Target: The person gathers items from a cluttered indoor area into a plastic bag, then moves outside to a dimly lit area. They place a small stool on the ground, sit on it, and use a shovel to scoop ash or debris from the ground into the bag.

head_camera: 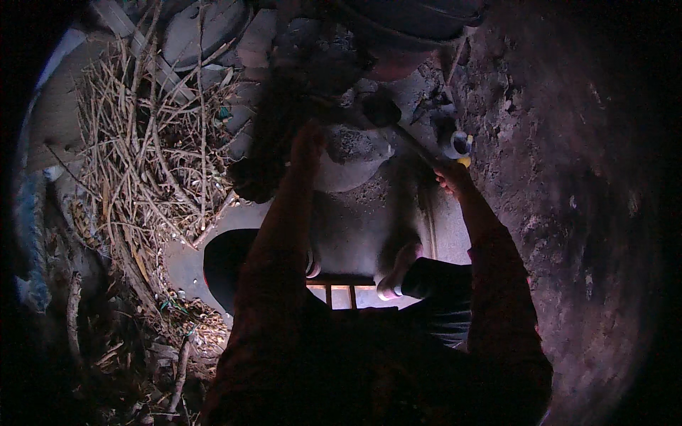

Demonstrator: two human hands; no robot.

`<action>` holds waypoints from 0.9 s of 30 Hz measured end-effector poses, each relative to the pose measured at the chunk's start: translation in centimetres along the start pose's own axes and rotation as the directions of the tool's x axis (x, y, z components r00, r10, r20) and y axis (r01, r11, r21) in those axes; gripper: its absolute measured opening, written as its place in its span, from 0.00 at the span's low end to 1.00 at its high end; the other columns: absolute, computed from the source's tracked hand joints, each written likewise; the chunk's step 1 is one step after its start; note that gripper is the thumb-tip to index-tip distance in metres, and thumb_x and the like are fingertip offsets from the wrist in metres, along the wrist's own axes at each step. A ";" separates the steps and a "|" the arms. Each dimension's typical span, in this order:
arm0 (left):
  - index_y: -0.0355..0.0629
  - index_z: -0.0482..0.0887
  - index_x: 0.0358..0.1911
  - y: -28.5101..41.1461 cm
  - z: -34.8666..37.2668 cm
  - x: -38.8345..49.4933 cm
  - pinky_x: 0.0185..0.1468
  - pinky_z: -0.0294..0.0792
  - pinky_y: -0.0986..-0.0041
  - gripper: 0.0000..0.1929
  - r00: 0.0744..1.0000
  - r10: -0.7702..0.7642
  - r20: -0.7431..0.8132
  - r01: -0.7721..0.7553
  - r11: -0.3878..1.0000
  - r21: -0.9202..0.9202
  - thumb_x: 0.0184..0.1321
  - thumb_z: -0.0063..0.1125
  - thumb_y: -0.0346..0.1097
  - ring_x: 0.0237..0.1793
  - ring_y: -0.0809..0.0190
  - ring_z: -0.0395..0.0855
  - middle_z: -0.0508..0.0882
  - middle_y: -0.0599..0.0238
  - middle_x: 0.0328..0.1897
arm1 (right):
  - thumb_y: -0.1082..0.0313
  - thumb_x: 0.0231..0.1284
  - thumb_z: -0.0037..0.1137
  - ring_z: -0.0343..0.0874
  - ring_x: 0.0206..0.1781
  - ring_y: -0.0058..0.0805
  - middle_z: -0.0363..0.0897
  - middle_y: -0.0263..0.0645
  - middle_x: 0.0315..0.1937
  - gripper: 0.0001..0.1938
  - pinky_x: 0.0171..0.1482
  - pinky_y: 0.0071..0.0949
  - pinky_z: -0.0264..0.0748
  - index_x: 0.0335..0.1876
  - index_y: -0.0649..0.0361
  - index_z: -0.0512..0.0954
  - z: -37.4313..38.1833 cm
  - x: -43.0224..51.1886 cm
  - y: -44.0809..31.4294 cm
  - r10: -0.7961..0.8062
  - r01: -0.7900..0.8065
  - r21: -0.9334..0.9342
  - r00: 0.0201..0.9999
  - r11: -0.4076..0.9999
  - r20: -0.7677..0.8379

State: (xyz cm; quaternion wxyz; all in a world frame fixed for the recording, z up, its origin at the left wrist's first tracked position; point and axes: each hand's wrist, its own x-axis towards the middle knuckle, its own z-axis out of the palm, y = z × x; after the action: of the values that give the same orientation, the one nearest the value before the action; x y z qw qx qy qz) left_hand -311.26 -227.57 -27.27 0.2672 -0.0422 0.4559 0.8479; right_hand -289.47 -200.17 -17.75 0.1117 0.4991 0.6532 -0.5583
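My right hand [452, 175] is closed round the handle of a long-handled tool [413, 142], whose dark, broad head lies up and to the left, too dim to name. My left hand [308, 139] reaches forward beside a dark opening; its fingers are in shadow, and whether it holds anything cannot be told. Between the hands lies a pale, rounded patch of ash or powder [351, 173] on the floor, with dark bits over it.
A large heap of dry sticks [144, 144] lies at the left. A rough wall [565, 213] rises at the right, with a pale ring-shaped object [460, 142] and a yellow thing [464, 161] near its foot. Below is a low wooden slatted frame [341, 280]. A dark rounded vessel [421, 18] stands at the top.
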 end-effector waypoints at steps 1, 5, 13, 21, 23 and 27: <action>0.54 0.69 0.20 -0.7 -0.6 0.6 0.19 0.51 0.79 0.15 1.000 -0.024 -0.001 0.024 0.999 0.028 0.59 0.45 0.50 0.15 0.73 0.59 0.68 0.76 0.16 | 0.59 0.50 0.56 0.60 0.14 0.15 0.66 0.28 0.17 0.11 0.13 0.15 0.51 0.21 0.53 0.69 0.4 0.7 -0.2 0.020 -0.020 0.009 0.999 1.000 0.026; 0.51 0.75 0.27 -5.3 -3.2 4.8 0.22 0.61 0.79 0.12 0.970 0.229 0.077 -0.241 0.939 0.244 0.61 0.42 0.46 0.19 0.72 0.68 0.72 0.73 0.19 | 0.60 0.52 0.56 0.60 0.15 0.13 0.66 0.28 0.18 0.10 0.14 0.14 0.51 0.24 0.52 0.68 2.5 1.6 -0.3 0.034 -0.041 0.081 0.995 0.996 0.095; 0.44 0.76 0.38 -5.9 -4.8 3.3 0.38 0.69 0.76 0.10 0.993 -0.027 0.113 0.037 0.995 -0.089 0.62 0.41 0.38 0.34 0.66 0.76 0.78 0.67 0.31 | 0.61 0.55 0.54 0.58 0.15 0.11 0.63 0.25 0.18 0.08 0.15 0.11 0.49 0.25 0.51 0.68 5.7 -0.6 1.5 0.087 -0.121 0.137 0.969 0.983 0.231; 0.42 0.75 0.44 -4.7 -2.5 1.5 0.46 0.68 0.69 0.11 0.969 0.232 0.085 -0.080 -0.029 0.996 0.62 0.38 0.31 0.43 0.60 0.76 0.78 0.65 0.43 | 0.62 0.55 0.54 0.57 0.14 0.13 0.63 0.26 0.17 0.09 0.14 0.14 0.48 0.23 0.52 0.69 8.6 0.7 -2.1 0.107 -0.119 0.059 0.978 0.991 0.178; 0.43 0.75 0.44 -5.3 -2.4 0.8 0.47 0.68 0.68 0.12 0.969 0.207 -0.135 -0.067 0.745 0.663 0.62 0.38 0.31 0.43 0.60 0.76 0.78 0.64 0.44 | 0.61 0.55 0.53 0.57 0.15 0.13 0.63 0.26 0.17 0.09 0.14 0.14 0.48 0.24 0.53 0.69 9.3 1.3 -3.4 0.105 -0.120 0.076 0.979 0.990 0.177; 0.44 0.75 0.46 -4.8 -2.3 0.0 0.44 0.68 0.71 0.12 0.957 0.225 -0.183 -0.083 0.816 0.571 0.62 0.41 0.35 0.39 0.63 0.76 0.78 0.65 0.41 | 0.62 0.56 0.51 0.59 0.15 0.13 0.65 0.27 0.18 0.07 0.14 0.13 0.50 0.28 0.54 0.69 10.9 2.3 -5.0 0.089 -0.108 0.088 0.976 0.990 0.198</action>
State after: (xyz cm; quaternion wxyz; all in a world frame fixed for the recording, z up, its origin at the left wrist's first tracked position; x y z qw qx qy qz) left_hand -309.33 -227.24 -32.18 0.1402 -0.0280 0.7143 0.6851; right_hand -298.89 -207.53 -20.09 0.1774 0.4792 0.5854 -0.6294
